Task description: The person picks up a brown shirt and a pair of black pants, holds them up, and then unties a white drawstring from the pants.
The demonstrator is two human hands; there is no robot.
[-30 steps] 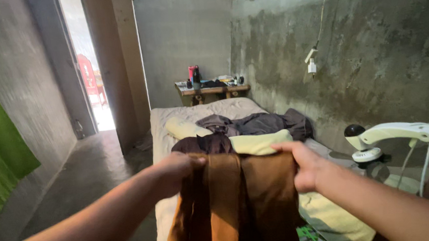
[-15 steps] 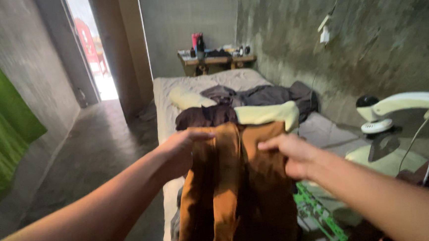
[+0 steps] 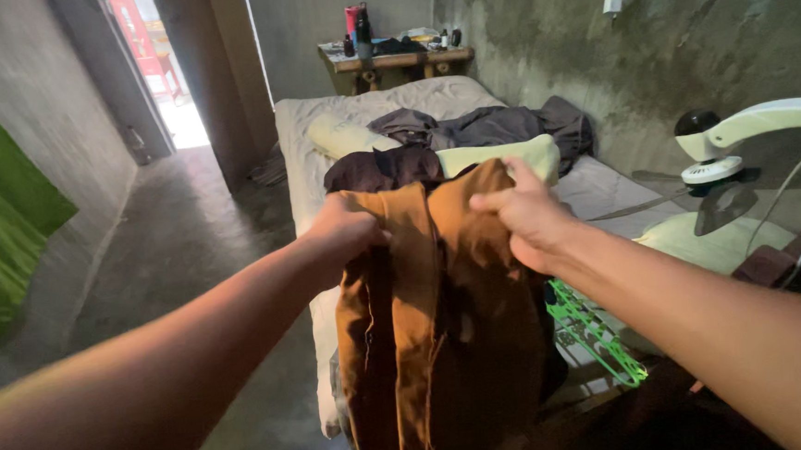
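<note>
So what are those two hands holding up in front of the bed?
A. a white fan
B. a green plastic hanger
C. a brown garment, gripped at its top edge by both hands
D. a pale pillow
C: the left hand and the right hand each pinch the top edge of the brown garment, which hangs down between them in front of the bed.

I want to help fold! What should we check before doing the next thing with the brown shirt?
1. Left hand grips the brown garment at its top edge: ok.
2. Right hand grips the other top corner: ok.
3. Garment hangs straight: not ok, bunched and creased.
4. Bed free for laying it down: not ok, dark clothes and pillows lie there.
5. Garment's bottom hem off the floor: cannot tell.
</note>
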